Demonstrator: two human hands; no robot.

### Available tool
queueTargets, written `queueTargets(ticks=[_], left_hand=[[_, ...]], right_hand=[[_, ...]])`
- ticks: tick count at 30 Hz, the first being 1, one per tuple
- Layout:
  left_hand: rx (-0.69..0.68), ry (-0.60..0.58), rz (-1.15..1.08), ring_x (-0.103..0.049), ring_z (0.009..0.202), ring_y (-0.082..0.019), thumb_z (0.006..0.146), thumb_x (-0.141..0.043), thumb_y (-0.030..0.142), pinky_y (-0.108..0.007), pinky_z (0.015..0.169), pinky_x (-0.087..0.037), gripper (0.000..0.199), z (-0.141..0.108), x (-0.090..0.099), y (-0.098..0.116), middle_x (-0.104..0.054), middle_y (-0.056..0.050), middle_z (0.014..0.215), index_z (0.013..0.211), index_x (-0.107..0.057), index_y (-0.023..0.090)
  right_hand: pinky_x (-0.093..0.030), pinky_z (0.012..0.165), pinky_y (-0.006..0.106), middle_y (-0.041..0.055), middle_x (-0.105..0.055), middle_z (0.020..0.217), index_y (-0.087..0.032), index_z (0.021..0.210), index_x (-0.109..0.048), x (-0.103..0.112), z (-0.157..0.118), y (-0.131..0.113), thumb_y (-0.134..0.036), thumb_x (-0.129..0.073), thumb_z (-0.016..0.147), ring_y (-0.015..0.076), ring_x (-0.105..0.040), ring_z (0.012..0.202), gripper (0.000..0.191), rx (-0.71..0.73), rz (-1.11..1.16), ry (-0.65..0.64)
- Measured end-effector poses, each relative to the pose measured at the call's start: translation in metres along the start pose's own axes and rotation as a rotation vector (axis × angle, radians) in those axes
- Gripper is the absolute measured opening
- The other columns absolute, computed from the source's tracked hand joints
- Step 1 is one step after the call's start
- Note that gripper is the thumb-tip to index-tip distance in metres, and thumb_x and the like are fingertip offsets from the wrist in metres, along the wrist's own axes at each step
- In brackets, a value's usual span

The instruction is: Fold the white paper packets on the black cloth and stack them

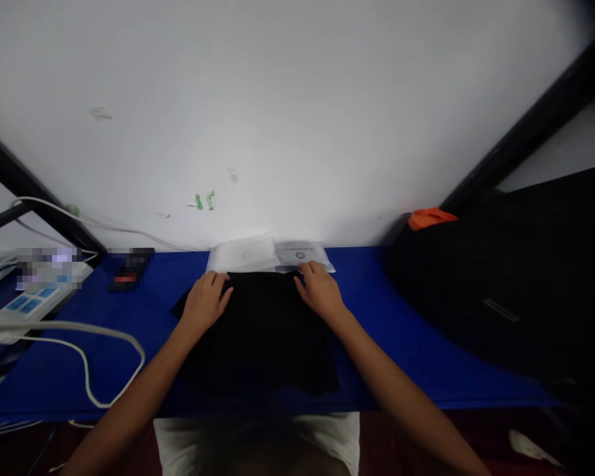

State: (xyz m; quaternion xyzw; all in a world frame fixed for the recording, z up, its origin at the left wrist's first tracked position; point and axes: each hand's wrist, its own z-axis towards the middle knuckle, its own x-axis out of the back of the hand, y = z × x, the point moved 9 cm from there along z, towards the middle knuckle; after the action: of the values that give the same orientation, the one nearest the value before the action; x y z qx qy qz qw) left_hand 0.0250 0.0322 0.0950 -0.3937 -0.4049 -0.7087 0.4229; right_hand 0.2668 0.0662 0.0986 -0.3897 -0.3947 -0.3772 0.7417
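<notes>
Pale grey wall (327, 119) w/ few peeled patches (211, 200) (some greenish, L of ctr). Black L post (30, 182) & black R post (515, 140), both slanting. Blue worktop (367, 284) along wall base. Floor (490, 433) dk red, mostly hidden. Light dim; wall brightest nr mid.

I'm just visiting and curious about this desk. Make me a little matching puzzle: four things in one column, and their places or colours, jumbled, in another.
Things:
1. Cloth
2. Packets
3. Orange piece
4. Power strip

Places or colours:
A. Just beyond the cloth's far edge, near the wall
B. At the left, white with blue sockets
C. Black, under the left hand and the right hand
D. Right of centre, beside a big black item

Right pairs: 1-C, 2-A, 3-D, 4-B.
</notes>
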Motion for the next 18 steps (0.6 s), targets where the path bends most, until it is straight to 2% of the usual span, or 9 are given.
queueTargets(ticks=[2, 4, 7, 9, 11, 13, 15, 18], left_hand=[[-0.102, -0.047, -0.015, -0.058, 0.096, -0.026, 0.093, -0.054, 0.036, -0.04, 0.086, -0.048, 0.022, -0.013, -0.006, 0.009, -0.06, -0.01, 0.101, 0.104, -0.059, 0.018], [-0.107, -0.134, -0.049, -0.059, 0.094, -0.026, 0.09, -0.059, 0.043, -0.04, 0.084, -0.049, 0.028, -0.021, -0.015, 0.008, -0.059, -0.009, 0.101, 0.104, -0.06, 0.018], [-0.082, -0.209, -0.102, -0.059, 0.094, -0.025, 0.09, -0.06, 0.041, -0.041, 0.083, -0.049, 0.027, -0.026, -0.022, 0.004, -0.059, -0.008, 0.103, 0.104, -0.059, 0.018], [-0.115, -0.219, -0.147, -0.058, 0.094, -0.024, 0.092, -0.056, 0.035, -0.041, 0.084, -0.048, 0.017, -0.026, -0.017, 0.008, -0.059, -0.008, 0.103, 0.098, -0.059, 0.019], [-0.153, -0.208, -0.189, -0.057, 0.093, -0.023, 0.094, -0.052, 0.031, -0.04, 0.085, -0.046, 0.013, -0.027, -0.003, 0.015, -0.061, -0.007, 0.1, 0.092, -0.058, 0.019], [-0.151, -0.239, -0.237, -0.057, 0.089, -0.022, 0.094, -0.05, 0.032, -0.037, 0.082, -0.045, 0.014, -0.034, 0.015, 0.022, -0.062, -0.005, 0.095, 0.09, -0.056, 0.02], [-0.111, -0.377, -0.307, -0.058, 0.081, -0.018, 0.094, -0.05, 0.035, -0.032, 0.076, -0.045, 0.016, -0.046, 0.026, 0.028, -0.063, -0.002, 0.087, 0.09, -0.057, 0.021], [-0.037, -0.7, -0.491, -0.061, 0.069, -0.014, 0.092, -0.054, 0.039, -0.024, 0.063, -0.044, 0.018, -0.072, 0.028, 0.039, -0.064, 0.002, 0.079, 0.097, -0.059, 0.022]], right_hand=[[-0.047, 0.085, 0.04, 0.0143, -0.063, 0.104, -0.015, 0.11, -0.059, 0.002, -0.013, -0.022, -0.023, -0.045, 0.096, 0.0271, -0.057, 0.097, 0.021, 0.179, -0.053, 0.012], [-0.048, 0.083, 0.038, 0.0119, -0.064, 0.098, -0.015, 0.108, -0.06, -0.004, -0.026, -0.039, -0.026, -0.045, 0.097, 0.0251, -0.057, 0.091, 0.022, 0.323, -0.056, -0.053], [-0.048, 0.084, 0.04, 0.0114, -0.064, 0.096, -0.014, 0.104, -0.061, -0.019, -0.037, -0.044, -0.032, -0.053, 0.095, 0.0254, -0.058, 0.09, 0.022, 0.378, -0.061, -0.197], [-0.043, 0.094, 0.046, 0.0111, -0.065, 0.097, -0.015, 0.097, -0.062, -0.021, -0.04, -0.042, -0.03, -0.056, 0.094, 0.0256, -0.059, 0.094, 0.017, 0.375, -0.054, -0.238], [-0.036, 0.101, 0.051, 0.0101, -0.065, 0.099, -0.016, 0.09, -0.061, -0.012, -0.045, -0.042, -0.025, -0.055, 0.094, 0.025, -0.059, 0.098, 0.011, 0.379, -0.005, -0.262], [-0.039, 0.096, 0.047, 0.0085, -0.066, 0.095, -0.017, 0.088, -0.06, 0.002, -0.053, -0.042, -0.024, -0.054, 0.094, 0.0235, -0.06, 0.095, 0.011, 0.351, 0.082, -0.325], [-0.045, 0.08, 0.036, 0.0061, -0.066, 0.088, -0.018, 0.091, -0.061, 0.014, -0.066, -0.041, -0.029, -0.057, 0.093, 0.0212, -0.061, 0.085, 0.012, 0.282, 0.19, -0.457], [-0.044, 0.064, 0.026, 0.0012, -0.068, 0.079, -0.021, 0.093, -0.063, 0.02, -0.088, -0.038, -0.036, -0.065, 0.087, 0.0174, -0.062, 0.072, 0.016, 0.16, 0.388, -0.709]])
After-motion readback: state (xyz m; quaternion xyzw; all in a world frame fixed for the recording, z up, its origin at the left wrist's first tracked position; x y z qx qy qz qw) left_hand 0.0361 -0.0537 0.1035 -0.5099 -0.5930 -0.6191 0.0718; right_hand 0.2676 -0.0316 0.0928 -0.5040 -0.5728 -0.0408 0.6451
